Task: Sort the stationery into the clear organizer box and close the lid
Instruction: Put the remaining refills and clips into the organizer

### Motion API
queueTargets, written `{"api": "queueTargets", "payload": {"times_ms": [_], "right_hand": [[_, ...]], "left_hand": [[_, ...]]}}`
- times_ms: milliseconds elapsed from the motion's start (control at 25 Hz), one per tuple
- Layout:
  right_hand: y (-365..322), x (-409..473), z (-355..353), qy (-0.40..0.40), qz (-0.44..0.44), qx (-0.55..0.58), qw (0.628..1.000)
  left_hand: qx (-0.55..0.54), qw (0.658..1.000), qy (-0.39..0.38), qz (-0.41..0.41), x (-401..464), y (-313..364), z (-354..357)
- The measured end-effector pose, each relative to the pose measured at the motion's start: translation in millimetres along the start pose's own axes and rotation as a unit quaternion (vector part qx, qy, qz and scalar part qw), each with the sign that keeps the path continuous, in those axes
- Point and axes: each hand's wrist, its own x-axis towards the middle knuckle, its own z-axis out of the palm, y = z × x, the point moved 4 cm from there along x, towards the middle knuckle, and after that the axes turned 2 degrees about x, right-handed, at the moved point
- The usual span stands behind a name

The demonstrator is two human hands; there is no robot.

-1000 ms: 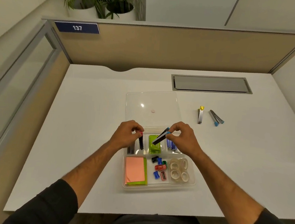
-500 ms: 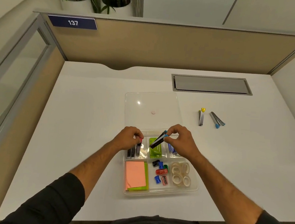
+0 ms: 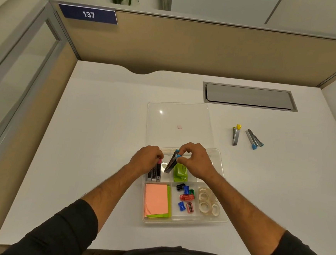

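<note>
— Beige partition walls fence us in on three sides; the white counter (image 3: 101, 142) carries our clear organizer box (image 3: 221, 192) close to us, its lid (image 3: 176, 116) lying flat just behind it; how do our hands stand?

— Our left hand (image 3: 145, 161) is curled down over the dark lead cases (image 3: 155, 173) in the back left compartment, fingertips pinching the one with the pink cap; our right hand (image 3: 195, 162) pinches a blue-capped lead case (image 3: 172, 162) by its capped end, tilted, its lower tip over the divider beside the green stapler (image 3: 180, 171).

— And how will it handle?

— We judge it light, stiff and rather slick, being thin plastic; a pinch on the flat sides near the cap looks best to us, since a squeeze on the cap itself could pop it off.

— What remains?

— Two cases wait well off to the right on the counter, a yellow-capped case (image 3: 235, 135) and a second blue-capped case (image 3: 253, 141); sticky notes (image 3: 156, 200), sharpeners (image 3: 185, 197) and tape rolls (image 3: 207, 204) already fill the front row; the lid is not yet on.
</note>
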Motion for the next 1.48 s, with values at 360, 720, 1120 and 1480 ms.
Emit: {"api": "queueTargets", "payload": {"times_ms": [360, 720, 1120, 1480], "right_hand": [[0, 13, 18, -0.035, 0.005, -0.057, 0.998], [-12, 18, 35, -0.058, -0.018, -0.174, 0.983], [-19, 29, 61, -0.071, -0.043, -0.306, 0.948], [-9, 32, 81, -0.061, -0.129, -0.386, 0.911]], "left_hand": [[0.063, 0.998, 0.010, 0.025, 6, 2, 7], [0.068, 0.998, -0.002, 0.016, 5, -3, 10], [0.054, 0.997, -0.018, 0.042, 0, -9, 10], [0.060, 0.995, -0.014, 0.076, -4, -13, 13]]}}
